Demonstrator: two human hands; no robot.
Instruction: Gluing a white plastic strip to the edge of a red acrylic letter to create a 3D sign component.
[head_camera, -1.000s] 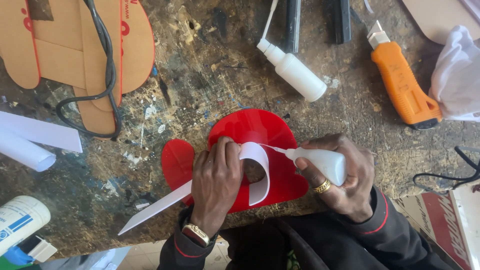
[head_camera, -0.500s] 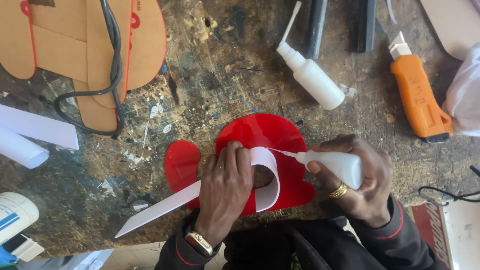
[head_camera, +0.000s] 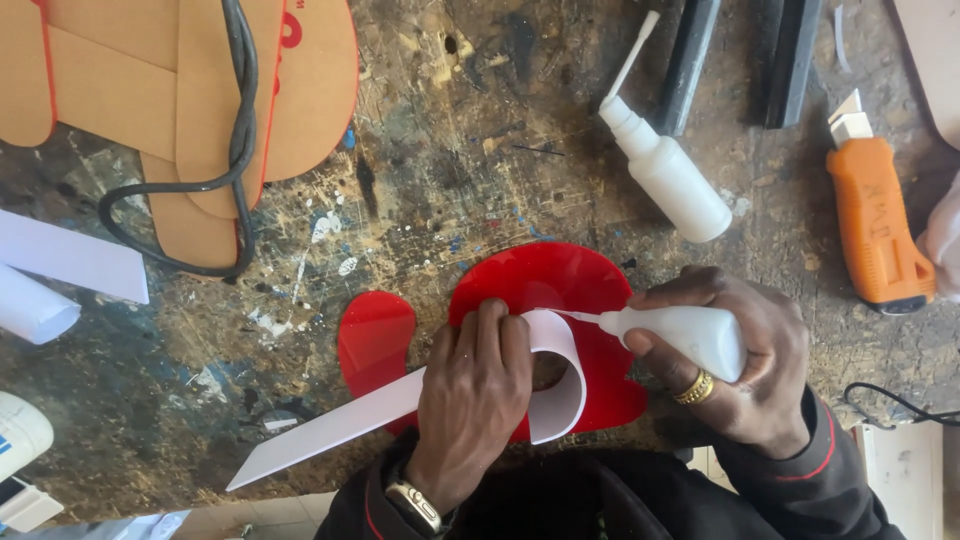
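— What do I see closest to me?

— My left hand (head_camera: 472, 395) presses down on a white strip (head_camera: 330, 425) and bends it into a curl. The strip's long side runs out to my left. My right hand (head_camera: 745, 375) squeezes a small white glue bottle (head_camera: 685, 335). Its thin tip points left, right at the curl.

— And under them?

— A red plastic shape (head_camera: 545, 285) lies flat on the desk (head_camera: 450, 180). Farther off lie another bottle (head_camera: 665, 175) and an orange knife (head_camera: 875, 230).

Curled strip (head_camera: 545, 385) atop plastic sheet (head_camera: 560, 290)
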